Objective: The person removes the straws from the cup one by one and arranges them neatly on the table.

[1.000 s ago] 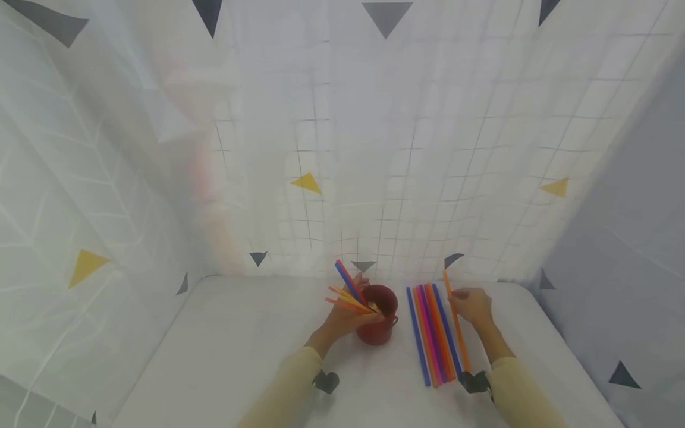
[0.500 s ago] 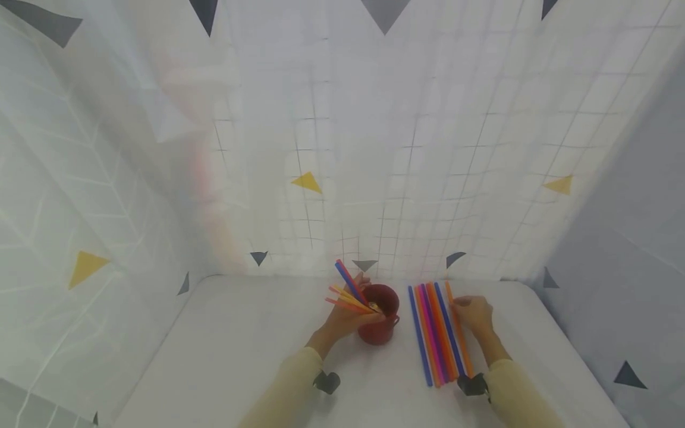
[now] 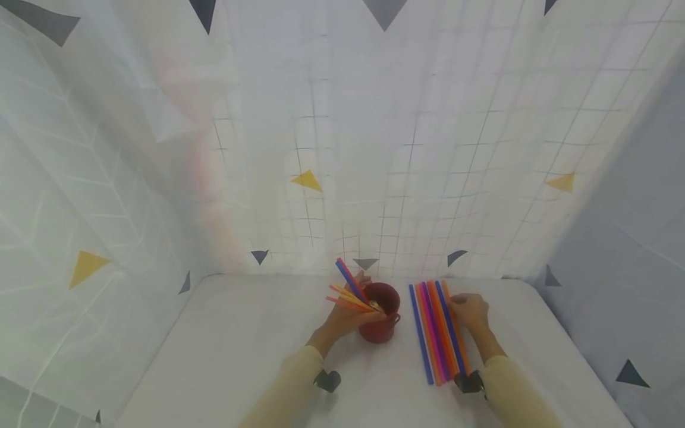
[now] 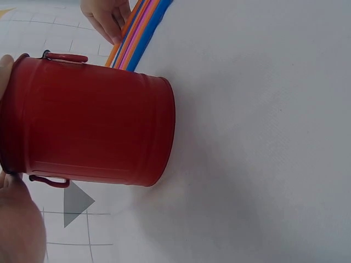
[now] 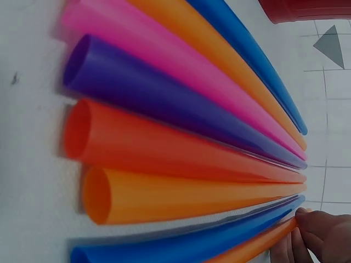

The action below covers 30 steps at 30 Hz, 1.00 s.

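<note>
Outer orange straw (image 5: 252,247) shifted left, now just beside the blue straw (image 5: 175,249) on the tabletop (image 4: 263,137).
Right hand (image 3: 472,309) pinches it near its far end; left hand (image 3: 345,318) grips red bucket (image 4: 93,120).

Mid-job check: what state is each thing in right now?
Left hand: gripping the pot's rim
Right hand: pinching the end orange straw
Pot: upright, mouth open
Fanned straws: tilted leftward, lower ends unclear
End orange straw: pinched
Other straws: lying side by side
</note>
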{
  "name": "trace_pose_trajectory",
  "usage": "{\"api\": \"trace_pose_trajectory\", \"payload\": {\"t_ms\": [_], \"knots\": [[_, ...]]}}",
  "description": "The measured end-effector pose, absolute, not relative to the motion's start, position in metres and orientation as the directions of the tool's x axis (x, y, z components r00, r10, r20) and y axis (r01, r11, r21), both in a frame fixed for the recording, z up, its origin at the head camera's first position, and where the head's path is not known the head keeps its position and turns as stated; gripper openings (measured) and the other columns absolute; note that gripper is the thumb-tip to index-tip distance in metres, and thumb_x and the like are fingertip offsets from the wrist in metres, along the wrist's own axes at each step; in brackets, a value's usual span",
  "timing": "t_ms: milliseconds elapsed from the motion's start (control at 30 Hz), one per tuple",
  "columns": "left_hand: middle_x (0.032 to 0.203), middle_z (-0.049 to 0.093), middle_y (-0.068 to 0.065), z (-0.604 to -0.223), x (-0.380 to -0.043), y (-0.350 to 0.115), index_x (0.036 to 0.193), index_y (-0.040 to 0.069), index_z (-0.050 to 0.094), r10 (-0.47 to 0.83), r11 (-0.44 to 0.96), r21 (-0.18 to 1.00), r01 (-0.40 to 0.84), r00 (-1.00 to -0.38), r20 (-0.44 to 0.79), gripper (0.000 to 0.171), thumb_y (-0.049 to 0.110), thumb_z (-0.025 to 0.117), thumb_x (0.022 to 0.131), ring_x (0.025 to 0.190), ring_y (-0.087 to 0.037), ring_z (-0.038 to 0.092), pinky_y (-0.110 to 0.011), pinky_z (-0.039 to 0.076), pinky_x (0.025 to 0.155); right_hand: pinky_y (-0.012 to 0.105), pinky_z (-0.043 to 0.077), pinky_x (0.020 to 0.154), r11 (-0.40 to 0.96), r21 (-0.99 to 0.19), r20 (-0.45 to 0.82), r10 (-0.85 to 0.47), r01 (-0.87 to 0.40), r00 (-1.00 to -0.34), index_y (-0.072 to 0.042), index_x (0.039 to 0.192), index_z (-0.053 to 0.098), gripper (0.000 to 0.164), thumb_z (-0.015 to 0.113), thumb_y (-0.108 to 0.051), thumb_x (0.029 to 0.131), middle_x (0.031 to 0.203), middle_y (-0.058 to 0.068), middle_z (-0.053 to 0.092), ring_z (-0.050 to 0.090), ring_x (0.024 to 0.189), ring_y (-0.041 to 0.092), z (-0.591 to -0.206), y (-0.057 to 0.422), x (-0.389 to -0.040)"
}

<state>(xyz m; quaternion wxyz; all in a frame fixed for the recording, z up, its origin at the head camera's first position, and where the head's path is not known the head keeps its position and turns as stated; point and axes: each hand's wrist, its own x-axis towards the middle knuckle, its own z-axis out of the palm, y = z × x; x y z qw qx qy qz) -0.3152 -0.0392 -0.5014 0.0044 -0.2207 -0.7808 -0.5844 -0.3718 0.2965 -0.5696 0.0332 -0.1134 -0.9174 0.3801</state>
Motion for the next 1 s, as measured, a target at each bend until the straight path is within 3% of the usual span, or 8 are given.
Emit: {"api": "trace_pose_trajectory", "payload": {"t_ms": [267, 500, 667, 1000], "knots": [[0.149, 0.041, -0.003, -0.505, -0.316, -0.036, 0.155, 0.014, 0.022, 0.328, 0.218, 0.909, 0.355, -0.904, 0.274, 0.099, 0.020, 0.083, 0.078, 0.135, -0.027, 0.040, -0.052, 0.041, 0.104, 0.053, 0.048, 0.090, 0.690, -0.704, -0.002, 0.237, 0.170, -0.972, 0.010, 0.112, 0.063, 0.035, 0.065, -0.016, 0.089, 0.110, 0.029, 0.065, 0.060, 0.105, 0.043, -0.572, 0.296, -0.371], [0.149, 0.042, 0.003, -0.508, -0.317, -0.036, 0.156, 0.019, 0.019, 0.322, 0.224, 0.911, 0.345, -0.909, 0.265, 0.102, 0.026, 0.084, 0.077, 0.134, -0.020, 0.040, -0.048, 0.042, 0.104, 0.051, 0.049, 0.088, 0.700, -0.694, 0.002, 0.237, 0.169, -0.972, 0.009, 0.108, 0.066, 0.032, 0.067, -0.016, 0.088, 0.106, 0.027, 0.067, 0.062, 0.102, 0.041, -0.570, 0.294, -0.371], [0.149, 0.041, -0.001, -0.503, -0.314, -0.039, 0.155, 0.015, 0.020, 0.338, 0.221, 0.911, 0.347, -0.904, 0.262, 0.101, 0.023, 0.083, 0.078, 0.134, -0.023, 0.040, -0.048, 0.042, 0.104, 0.051, 0.050, 0.089, 0.700, -0.691, -0.014, 0.236, 0.180, -0.972, 0.008, 0.112, 0.065, 0.035, 0.067, -0.018, 0.089, 0.109, 0.028, 0.066, 0.062, 0.103, 0.040, -0.566, 0.290, -0.372], [0.151, 0.040, -0.005, -0.497, -0.312, -0.040, 0.156, 0.013, 0.019, 0.347, 0.243, 0.913, 0.328, -0.908, 0.234, 0.100, 0.020, 0.082, 0.079, 0.136, -0.026, 0.039, -0.050, 0.038, 0.107, 0.049, 0.052, 0.086, 0.721, -0.693, 0.158, 0.165, 0.009, -0.974, 0.004, 0.110, 0.068, 0.031, 0.067, -0.020, 0.091, 0.104, 0.023, 0.069, 0.066, 0.097, 0.037, -0.534, 0.266, -0.375]]}}
